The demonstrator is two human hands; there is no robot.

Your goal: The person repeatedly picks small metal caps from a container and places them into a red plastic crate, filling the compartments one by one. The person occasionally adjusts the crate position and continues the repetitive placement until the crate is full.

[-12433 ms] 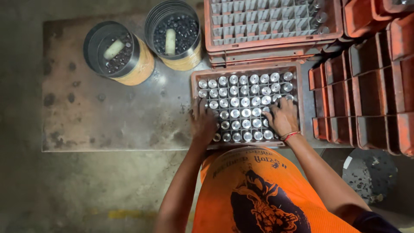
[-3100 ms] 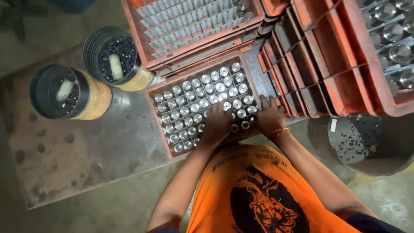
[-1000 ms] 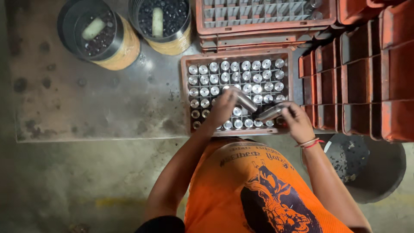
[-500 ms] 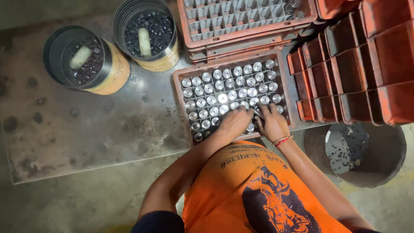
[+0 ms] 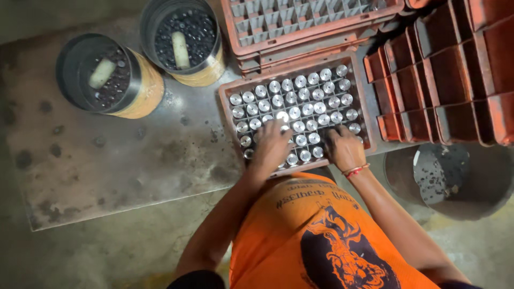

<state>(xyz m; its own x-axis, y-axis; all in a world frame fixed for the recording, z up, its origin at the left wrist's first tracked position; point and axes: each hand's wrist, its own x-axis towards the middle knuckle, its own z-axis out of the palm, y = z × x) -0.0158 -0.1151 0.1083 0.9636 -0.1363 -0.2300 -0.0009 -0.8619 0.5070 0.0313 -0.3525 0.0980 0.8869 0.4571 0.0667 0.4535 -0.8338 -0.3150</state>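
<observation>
An orange plastic tray [image 5: 364, 101] with a grid of cells lies on the metal table, filled with several shiny metal cylinders [image 5: 305, 99] standing upright. My left hand [image 5: 272, 149] lies palm down on the tray's near rows, fingertips on the cylinders there. My right hand [image 5: 345, 150], with a red band at the wrist, is beside it on the near right rows, fingers curled onto the cylinders. Both hands hide what is under them, so any piece in the fingers cannot be made out.
A second orange grid tray [image 5: 300, 21] with open cells sits behind the filled one. Stacked orange bins [image 5: 455, 80] stand at the right. Two round cans [image 5: 107, 75] [image 5: 184, 40] of small dark parts stand at the back left. A grey bucket [image 5: 455, 179] sits low right.
One second ago both hands held metal cylinders lifted above the tray. Half a second ago they came down onto the near rows, where they remain. The view has shifted slightly.
</observation>
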